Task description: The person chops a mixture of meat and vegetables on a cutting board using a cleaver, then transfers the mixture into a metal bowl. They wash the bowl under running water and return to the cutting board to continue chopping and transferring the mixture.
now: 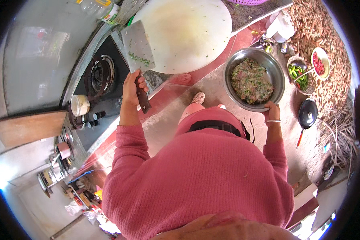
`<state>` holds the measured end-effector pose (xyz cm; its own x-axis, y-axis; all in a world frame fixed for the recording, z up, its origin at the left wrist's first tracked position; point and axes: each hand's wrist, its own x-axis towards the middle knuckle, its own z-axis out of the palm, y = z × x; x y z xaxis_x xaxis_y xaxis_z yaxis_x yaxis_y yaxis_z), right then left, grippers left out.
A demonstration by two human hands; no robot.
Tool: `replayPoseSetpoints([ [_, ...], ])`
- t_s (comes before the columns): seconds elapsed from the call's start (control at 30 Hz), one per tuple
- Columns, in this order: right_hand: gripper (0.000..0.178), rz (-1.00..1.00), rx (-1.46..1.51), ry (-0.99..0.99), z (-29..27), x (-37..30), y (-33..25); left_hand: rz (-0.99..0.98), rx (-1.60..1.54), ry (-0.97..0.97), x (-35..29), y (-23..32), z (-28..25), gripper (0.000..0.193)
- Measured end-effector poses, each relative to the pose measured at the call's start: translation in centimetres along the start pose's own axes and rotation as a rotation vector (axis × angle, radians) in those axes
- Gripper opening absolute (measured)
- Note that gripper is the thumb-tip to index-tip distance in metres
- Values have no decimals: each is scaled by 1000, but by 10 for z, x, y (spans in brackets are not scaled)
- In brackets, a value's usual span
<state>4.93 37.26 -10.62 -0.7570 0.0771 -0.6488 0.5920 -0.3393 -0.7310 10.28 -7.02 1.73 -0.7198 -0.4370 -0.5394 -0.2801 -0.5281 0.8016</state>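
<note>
My left hand (131, 86) grips the dark wooden handle of a broad steel cleaver (137, 46), whose blade carries bits of chopped greens and lies over the edge of a round white chopping board (188, 32). My right hand (272, 109) holds the near rim of a steel bowl (278, 74) filled with minced meat mixed with chopped greens, held out beside the counter above the floor. A bangle sits on that wrist. My pink sweater fills the lower middle of the view.
A gas stove (100, 76) with a small white pot (80, 105) is left of the board. A clear bottle (102, 9) lies at the counter's back. Right on the floor are a basket of green chillies (298, 74), a bowl of red chillies (320, 62), a black pan (308, 114) and piled firewood (328, 32).
</note>
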Motion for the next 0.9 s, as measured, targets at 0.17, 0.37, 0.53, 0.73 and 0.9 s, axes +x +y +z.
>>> replayPoseSetpoints([
  [0.17,16,-55,66,-67,3,-28,-13,190,96,-224,-23,10,39,8],
  [0.37,34,-94,268,-113,14,-64,-12,296,46,-521,-30,21,74,15],
  [0.53,23,-81,279,57,7,-79,-3,223,13,-593,-30,15,92,16],
  [0.73,14,-26,431,51,-12,-80,18,202,79,-595,-41,-5,91,19],
  [0.9,21,-8,549,309,-23,-120,58,87,197,-764,-48,-7,101,19],
])
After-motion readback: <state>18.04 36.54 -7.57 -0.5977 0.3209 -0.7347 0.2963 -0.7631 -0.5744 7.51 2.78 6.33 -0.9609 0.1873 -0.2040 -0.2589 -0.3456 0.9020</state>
